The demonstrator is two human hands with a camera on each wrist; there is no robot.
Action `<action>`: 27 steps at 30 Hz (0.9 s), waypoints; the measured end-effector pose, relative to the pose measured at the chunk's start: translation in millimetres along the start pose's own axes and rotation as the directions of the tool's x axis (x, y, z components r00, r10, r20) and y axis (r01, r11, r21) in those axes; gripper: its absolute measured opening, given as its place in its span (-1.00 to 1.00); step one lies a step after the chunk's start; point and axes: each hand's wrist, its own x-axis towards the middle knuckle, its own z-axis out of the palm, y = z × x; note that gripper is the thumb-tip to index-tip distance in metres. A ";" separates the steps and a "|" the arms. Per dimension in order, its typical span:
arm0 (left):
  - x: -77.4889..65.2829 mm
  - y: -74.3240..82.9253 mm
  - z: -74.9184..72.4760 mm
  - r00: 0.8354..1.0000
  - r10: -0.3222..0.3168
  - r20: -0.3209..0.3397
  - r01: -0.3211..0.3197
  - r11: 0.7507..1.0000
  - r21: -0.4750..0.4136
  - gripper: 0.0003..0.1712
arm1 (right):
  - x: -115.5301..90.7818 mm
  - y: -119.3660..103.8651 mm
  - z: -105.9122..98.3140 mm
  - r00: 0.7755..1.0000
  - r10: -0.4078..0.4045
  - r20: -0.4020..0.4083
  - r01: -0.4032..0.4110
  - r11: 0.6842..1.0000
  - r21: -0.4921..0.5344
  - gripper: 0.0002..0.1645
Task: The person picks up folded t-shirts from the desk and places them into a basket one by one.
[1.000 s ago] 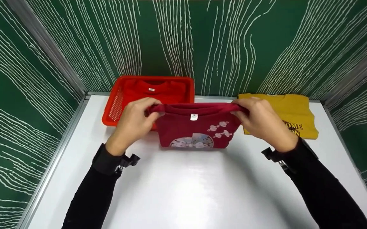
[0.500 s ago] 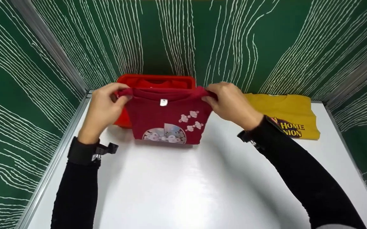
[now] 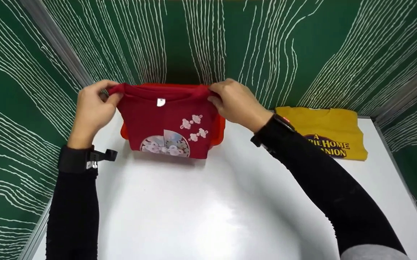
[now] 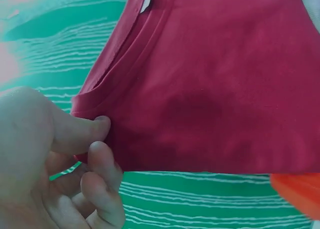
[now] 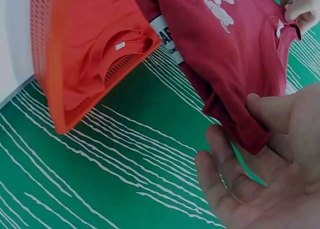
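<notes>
A folded dark red T-shirt (image 3: 147,122), with a white neck label and a floral print, hangs between my two hands in front of and above a red plastic basket (image 3: 218,133). My left hand (image 3: 94,110) pinches the shirt's upper left corner beside the collar, thumb against fingers. The upper right corner is pinched by my right hand (image 3: 237,103). In the right wrist view, a bright red shirt (image 5: 100,39) lies inside the basket (image 5: 60,114), below the held shirt. From the head, the held shirt hides most of the basket.
A folded yellow T-shirt (image 3: 324,126) with dark lettering lies at the back right of the white table (image 3: 179,209). Green walls (image 3: 208,39) with white wavy lines stand close behind the basket and along both sides.
Both hands have carried the dark red shirt left and slightly up, from the middle of the table to over the basket. The basket and yellow shirt stay in place.
</notes>
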 end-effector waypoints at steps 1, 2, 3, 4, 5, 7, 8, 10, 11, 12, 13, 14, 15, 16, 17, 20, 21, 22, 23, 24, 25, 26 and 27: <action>4.0 0.4 -1.5 1.000 -0.005 -0.002 0.005 1.000 0.005 -0.75 | 4.9 -0.2 0.1 1.000 0.001 -0.001 -0.001 1.000 -0.005 -0.72; 8.3 0.3 -2.2 1.000 -0.009 0.000 0.009 1.000 0.008 -0.74 | 9.6 0.2 0.6 1.000 0.006 -0.001 -0.006 1.000 -0.007 -0.72; 12.9 -0.3 -2.3 1.000 -0.019 0.009 0.019 1.000 0.010 -0.73 | 14.3 1.4 1.6 1.000 0.013 -0.001 -0.013 1.000 -0.009 -0.72; 17.7 -1.1 -1.8 0.999 -0.026 0.018 0.026 1.000 0.014 -0.72 | 18.7 3.0 3.0 1.000 0.019 0.001 -0.019 1.000 -0.013 -0.73; 22.4 -2.0 -0.8 0.999 -0.036 0.031 0.035 0.999 0.017 -0.71 | 22.9 5.3 5.1 1.000 0.027 0.003 -0.026 1.000 -0.014 -0.75; 32.2 -5.2 2.7 0.996 -0.062 0.072 0.060 0.998 0.023 -0.68 | 30.4 11.2 10.5 0.999 0.038 0.004 -0.038 0.999 -0.016 -0.77; 37.1 -7.5 5.4 0.993 -0.069 0.091 0.067 0.997 0.028 -0.67 | 33.4 14.4 13.8 0.999 0.047 0.007 -0.047 0.999 -0.018 -0.77; 45.4 -11.4 11.6 0.991 -0.073 0.116 0.068 0.997 0.044 -0.66 | 38.6 20.9 20.8 0.998 0.068 0.013 -0.067 0.997 -0.022 -0.79; 49.0 -13.8 15.5 0.990 -0.071 0.125 0.065 0.997 0.051 -0.66 | 40.9 24.5 24.8 0.996 0.082 0.018 -0.082 0.996 -0.024 -0.79; 52.0 -16.4 19.7 0.989 -0.068 0.135 0.061 0.996 0.061 -0.66 | 42.5 27.9 28.6 0.995 0.097 0.024 -0.096 0.995 -0.028 -0.80; 54.6 -19.2 23.9 0.988 -0.063 0.140 0.052 0.996 0.076 -0.66 | 44.1 31.2 33.0 0.993 0.112 0.032 -0.111 0.993 -0.033 -0.80; 56.6 -21.9 28.6 0.988 -0.061 0.143 0.049 0.995 0.089 -0.66 | 45.4 34.5 37.2 0.992 0.124 0.039 -0.123 0.992 -0.039 -0.80; 58.2 -25.0 33.5 0.987 -0.065 0.146 0.051 0.994 0.099 -0.66 | 46.4 37.8 41.4 0.990 0.135 0.044 -0.133 0.990 -0.045 -0.80; 59.9 -28.1 38.9 0.987 -0.068 0.147 0.053 0.993 0.106 -0.66 | 47.2 41.5 45.6 0.988 0.144 0.049 -0.142 0.989 -0.049 -0.80; 61.4 -31.3 44.6 0.986 -0.074 0.149 0.058 0.992 0.111 -0.66 | 47.5 44.8 49.5 0.987 0.151 0.051 -0.148 0.987 -0.054 -0.79; 66.1 -39.2 61.5 0.986 -0.085 0.141 0.068 0.990 0.122 -0.66 | 47.5 54.5 60.3 0.986 0.161 0.041 -0.158 0.985 -0.071 -0.79; 67.9 -41.6 66.7 0.988 -0.080 0.135 0.064 0.990 0.124 -0.66 | 47.0 57.6 63.8 0.986 0.165 0.036 -0.162 0.984 -0.075 -0.79; 69.5 -43.3 71.6 0.989 -0.077 0.128 0.061 0.990 0.127 -0.66 | 46.2 60.2 66.9 0.985 0.170 0.030 -0.167 0.983 -0.077 -0.79; 70.7 -44.8 76.1 0.990 -0.073 0.121 0.057 0.990 0.132 -0.66 | 45.4 62.5 69.7 0.984 0.175 0.024 -0.172 0.982 -0.080 -0.79; 71.8 -46.1 80.2 0.991 -0.069 0.115 0.053 0.990 0.134 -0.66 | 44.6 64.8 72.6 0.984 0.178 0.019 -0.176 0.981 -0.085 -0.79; 72.6 -47.1 83.8 0.992 -0.066 0.106 0.052 0.990 0.135 -0.66 | 43.6 66.8 75.2 0.983 0.183 0.015 -0.181 0.979 -0.089 -0.79; 73.1 -47.7 87.4 0.993 -0.065 0.099 0.051 0.990 0.134 -0.66 | 42.6 68.8 77.1 0.982 0.190 0.012 -0.188 0.978 -0.090 -0.79; 73.3 -47.7 90.7 0.993 -0.068 0.092 0.055 0.989 0.138 -0.67 | 42.0 70.9 78.9 0.981 0.195 0.007 -0.194 0.976 -0.095 -0.79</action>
